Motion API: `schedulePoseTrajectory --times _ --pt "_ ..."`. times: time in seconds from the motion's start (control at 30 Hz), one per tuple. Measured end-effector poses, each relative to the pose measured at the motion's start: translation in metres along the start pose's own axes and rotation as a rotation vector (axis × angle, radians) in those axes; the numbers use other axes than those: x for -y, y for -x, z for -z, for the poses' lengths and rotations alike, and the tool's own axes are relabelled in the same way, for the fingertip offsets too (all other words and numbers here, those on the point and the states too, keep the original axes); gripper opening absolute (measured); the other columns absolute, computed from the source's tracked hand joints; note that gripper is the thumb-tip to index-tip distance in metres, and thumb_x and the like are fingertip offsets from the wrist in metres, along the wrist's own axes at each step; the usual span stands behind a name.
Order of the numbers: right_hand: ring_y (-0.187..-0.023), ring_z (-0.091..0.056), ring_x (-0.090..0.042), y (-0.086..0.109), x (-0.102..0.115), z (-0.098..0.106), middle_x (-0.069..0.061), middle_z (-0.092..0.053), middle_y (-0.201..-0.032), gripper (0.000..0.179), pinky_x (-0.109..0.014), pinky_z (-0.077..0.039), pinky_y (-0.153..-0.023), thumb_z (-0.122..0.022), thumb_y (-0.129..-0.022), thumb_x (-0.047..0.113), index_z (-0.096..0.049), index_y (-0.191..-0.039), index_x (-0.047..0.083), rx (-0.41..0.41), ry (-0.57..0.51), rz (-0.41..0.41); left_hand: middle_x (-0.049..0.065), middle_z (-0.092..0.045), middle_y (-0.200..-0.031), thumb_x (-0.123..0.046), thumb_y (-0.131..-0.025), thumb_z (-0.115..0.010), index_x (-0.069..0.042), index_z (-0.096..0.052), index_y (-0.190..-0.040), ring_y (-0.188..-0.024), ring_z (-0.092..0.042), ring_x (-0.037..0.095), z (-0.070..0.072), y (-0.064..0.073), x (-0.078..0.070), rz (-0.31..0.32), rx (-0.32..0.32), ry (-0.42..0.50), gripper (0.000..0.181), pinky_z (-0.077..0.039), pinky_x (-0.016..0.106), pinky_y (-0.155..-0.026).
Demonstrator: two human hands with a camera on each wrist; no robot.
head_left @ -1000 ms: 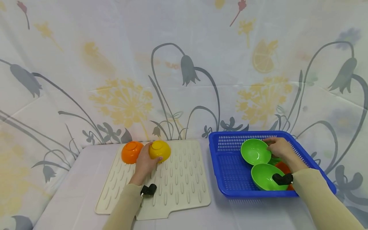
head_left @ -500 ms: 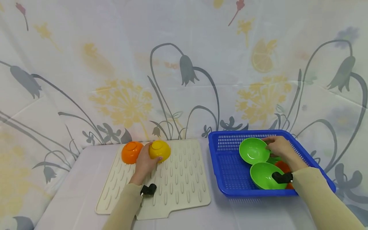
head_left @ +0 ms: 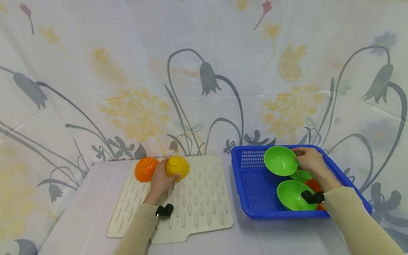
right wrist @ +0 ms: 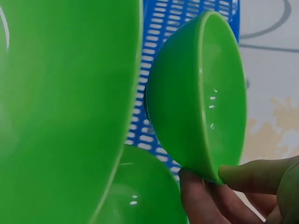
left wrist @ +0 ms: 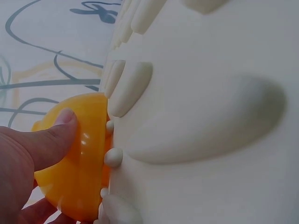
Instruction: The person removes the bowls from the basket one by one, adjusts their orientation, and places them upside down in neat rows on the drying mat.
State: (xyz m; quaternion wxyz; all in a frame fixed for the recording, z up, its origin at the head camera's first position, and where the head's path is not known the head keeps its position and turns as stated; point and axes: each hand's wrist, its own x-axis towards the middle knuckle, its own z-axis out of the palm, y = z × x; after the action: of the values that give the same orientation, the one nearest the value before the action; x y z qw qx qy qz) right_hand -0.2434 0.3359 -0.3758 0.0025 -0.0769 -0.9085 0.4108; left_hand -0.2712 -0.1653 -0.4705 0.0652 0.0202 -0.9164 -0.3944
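Note:
My left hand [head_left: 162,180] grips an upside-down yellow bowl [head_left: 178,169] on the cream drying mat [head_left: 204,198], thumb on its near side. In the left wrist view that bowl [left wrist: 84,154] has its rim down against the mat's ridges. An overturned orange bowl [head_left: 145,170] sits just left of it. My right hand [head_left: 310,162] pinches the rim of a green bowl [head_left: 280,161] between thumb and fingers, over the blue basket [head_left: 255,214]. The right wrist view shows this bowl [right wrist: 187,98] held by its edge, with another green bowl [right wrist: 145,191] below it.
Inside the basket lie a second green bowl [head_left: 294,196] at the front, a green one [head_left: 301,176] partly hidden behind my right hand, and an orange-red piece [head_left: 313,186] under my wrist. A patterned cloth [head_left: 207,71] hangs behind the table.
The green bowl in my right hand has risen slightly and shifted left, uncovering more of the green bowl beneath. My left hand stays on the yellow bowl.

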Motion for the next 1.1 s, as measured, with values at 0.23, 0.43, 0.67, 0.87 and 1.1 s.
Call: schedulePoseTrajectory --times 0.23,0.43,0.67,0.87,1.1 --pt "-0.117 -0.053 -0.05 0.007 0.021 0.0 -0.041 -0.04 -0.14 0.049 -0.042 -0.059 -0.078 -0.047 -0.098 0.005 -0.043 -0.146 -0.007 0.051 0.022 0.042 0.019 -0.043 -0.147 -0.016 -0.084 -0.082 -0.006 -0.038 -0.148 -0.132 -0.043 0.038 0.001 0.001 0.0 0.0 0.003 0.013 0.078 -0.031 0.055 -0.113" --pt "-0.113 -0.057 -0.049 0.019 0.04 -0.003 -0.04 -0.044 -0.138 0.05 -0.041 -0.06 -0.076 -0.049 -0.099 0.008 -0.041 -0.147 -0.006 0.075 0.032 0.096 0.02 -0.041 -0.149 -0.015 -0.085 -0.08 -0.006 -0.037 -0.149 -0.133 -0.042 0.038 0.0 0.001 0.002 0.003 0.009 0.023 0.078 -0.029 0.054 -0.114" --pt "-0.094 -0.07 -0.035 0.036 0.055 -0.011 -0.034 -0.057 -0.128 0.042 -0.038 -0.06 -0.072 -0.054 -0.098 0.01 -0.053 -0.138 -0.005 0.067 0.058 0.158 0.02 -0.041 -0.149 -0.016 -0.086 -0.08 -0.006 -0.036 -0.15 -0.134 -0.041 0.037 0.0 0.001 -0.001 0.004 0.018 0.029 0.078 -0.029 0.054 -0.114" --pt "-0.083 -0.069 -0.023 0.05 0.065 -0.019 -0.028 -0.063 -0.123 0.039 -0.032 -0.058 -0.068 -0.054 -0.1 0.011 -0.056 -0.136 -0.004 0.1 0.02 0.216 0.02 -0.042 -0.149 -0.016 -0.085 -0.08 -0.005 -0.037 -0.149 -0.134 -0.042 0.038 0.001 0.001 -0.003 0.006 0.015 0.033 0.078 -0.03 0.054 -0.114" --pt "-0.093 -0.066 -0.024 0.061 0.076 -0.031 -0.023 -0.064 -0.124 0.037 -0.031 -0.059 -0.071 -0.058 -0.1 0.012 -0.059 -0.135 -0.001 0.14 -0.028 0.237 0.019 -0.044 -0.149 -0.016 -0.085 -0.08 -0.006 -0.038 -0.149 -0.133 -0.043 0.038 0.001 0.0 -0.003 0.004 0.012 0.002 0.078 -0.031 0.055 -0.113"
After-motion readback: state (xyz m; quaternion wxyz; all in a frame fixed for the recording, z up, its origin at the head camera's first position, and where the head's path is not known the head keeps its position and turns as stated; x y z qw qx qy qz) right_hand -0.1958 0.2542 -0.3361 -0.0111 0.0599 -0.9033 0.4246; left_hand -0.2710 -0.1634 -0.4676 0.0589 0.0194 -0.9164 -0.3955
